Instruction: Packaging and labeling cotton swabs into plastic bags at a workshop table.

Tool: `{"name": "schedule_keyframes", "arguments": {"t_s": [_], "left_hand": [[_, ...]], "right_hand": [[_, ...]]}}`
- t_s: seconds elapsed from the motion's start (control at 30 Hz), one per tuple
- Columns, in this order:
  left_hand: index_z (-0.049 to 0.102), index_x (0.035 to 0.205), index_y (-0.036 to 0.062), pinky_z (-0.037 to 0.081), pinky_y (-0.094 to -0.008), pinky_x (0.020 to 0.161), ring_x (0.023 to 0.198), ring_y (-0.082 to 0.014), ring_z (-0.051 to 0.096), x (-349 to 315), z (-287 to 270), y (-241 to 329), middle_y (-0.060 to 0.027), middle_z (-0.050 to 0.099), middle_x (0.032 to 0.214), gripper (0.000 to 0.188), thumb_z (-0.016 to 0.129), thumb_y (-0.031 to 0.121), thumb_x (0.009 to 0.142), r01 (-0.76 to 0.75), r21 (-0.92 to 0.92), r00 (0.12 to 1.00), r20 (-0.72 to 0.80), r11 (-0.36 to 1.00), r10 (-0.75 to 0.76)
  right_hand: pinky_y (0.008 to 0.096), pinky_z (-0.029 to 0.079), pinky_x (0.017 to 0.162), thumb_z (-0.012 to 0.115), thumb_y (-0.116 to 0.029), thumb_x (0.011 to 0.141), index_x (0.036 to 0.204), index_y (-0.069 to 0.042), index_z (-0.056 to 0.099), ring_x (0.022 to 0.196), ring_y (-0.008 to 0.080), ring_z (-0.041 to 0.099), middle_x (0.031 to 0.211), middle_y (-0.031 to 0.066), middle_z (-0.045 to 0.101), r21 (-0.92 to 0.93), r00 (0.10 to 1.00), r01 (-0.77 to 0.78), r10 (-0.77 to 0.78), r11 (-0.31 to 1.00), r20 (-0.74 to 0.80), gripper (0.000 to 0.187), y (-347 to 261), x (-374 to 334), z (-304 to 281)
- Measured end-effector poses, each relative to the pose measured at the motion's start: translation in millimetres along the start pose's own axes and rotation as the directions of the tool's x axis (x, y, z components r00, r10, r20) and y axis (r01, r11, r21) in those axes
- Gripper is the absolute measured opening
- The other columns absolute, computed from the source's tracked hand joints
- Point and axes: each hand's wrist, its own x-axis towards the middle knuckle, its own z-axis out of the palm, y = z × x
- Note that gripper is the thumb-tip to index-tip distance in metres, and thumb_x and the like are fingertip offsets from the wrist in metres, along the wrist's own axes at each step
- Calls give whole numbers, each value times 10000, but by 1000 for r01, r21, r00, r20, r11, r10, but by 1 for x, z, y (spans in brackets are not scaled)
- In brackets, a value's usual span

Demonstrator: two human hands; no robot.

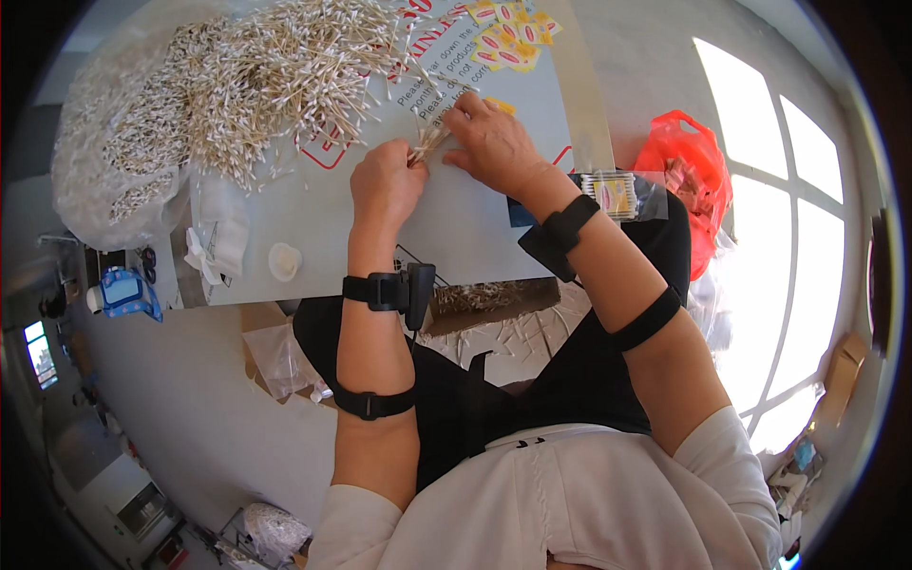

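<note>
Both of my hands meet over the grey printed tabletop (313, 214). My left hand (388, 185) is closed in a fist around a small bundle of cotton swabs (433, 141), whose ends stick out toward the upper right. The fingers of my right hand (499, 147) curl over the far end of that bundle, with the thumb lower down beside it. Beyond my left hand spreads a large heap of loose cotton swabs (285, 81). Several small yellow and white cards (513, 40) lie past my right hand, and another yellow card (501, 106) is partly hidden behind it.
A clear plastic bag (81, 176) bulges with swabs at the left. Near the table's front edge are a small white cup (284, 261) and a blue packet (130, 291). A filled swab pack (611, 197) sits by my right forearm, a red bag (686, 161) beyond. Below, an open carton (503, 309) holds swabs.
</note>
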Motion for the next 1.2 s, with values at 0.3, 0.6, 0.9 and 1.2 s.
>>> {"name": "schedule_keyframes", "arguments": {"t_s": [0.3, 0.6, 0.9, 1.2], "left_hand": [[651, 810, 37, 494, -391, 637, 679, -316, 645, -6, 8, -12, -138, 659, 704, 155, 674, 177, 750, 45, 2, 992, -115, 999, -45], [607, 834, 48, 505, -421, 687, 764, -316, 624, -31, 21, 19, -110, 616, 777, 118, 673, 86, 744, -473, 85, 877, -51, 877, 478], [636, 939, 38, 492, -392, 788, 964, -285, 556, -41, 19, 29, -85, 566, 965, 343, 788, 44, 632, -472, 45, 848, -248, 880, 468], [650, 894, 36, 490, -378, 772, 912, -276, 554, -45, 33, 22, -68, 575, 920, 264, 765, 10, 658, -454, -40, 873, -221, 890, 435]], "right_hand": [[416, 521, 714, 672, -140, 807, 901, -61, 596, 827, 329, 633, 876, 113, 599, 11, 994, -64, 65, 998, -92, 144, 21, 3, 5], [431, 495, 758, 656, -165, 828, 815, -67, 640, 865, 340, 621, 898, 121, 641, 125, 986, -99, 80, 987, 148, 100, 26, 0, -27], [413, 476, 875, 630, -45, 787, 1017, -66, 688, 1006, 318, 595, 1013, 132, 663, 385, 997, 75, -68, 920, -30, 238, 20, -17, -40], [386, 510, 811, 672, 4, 730, 826, -65, 643, 1028, 277, 587, 953, 53, 641, 24, 979, 95, -98, 995, 177, 122, 31, -22, -31]]}}
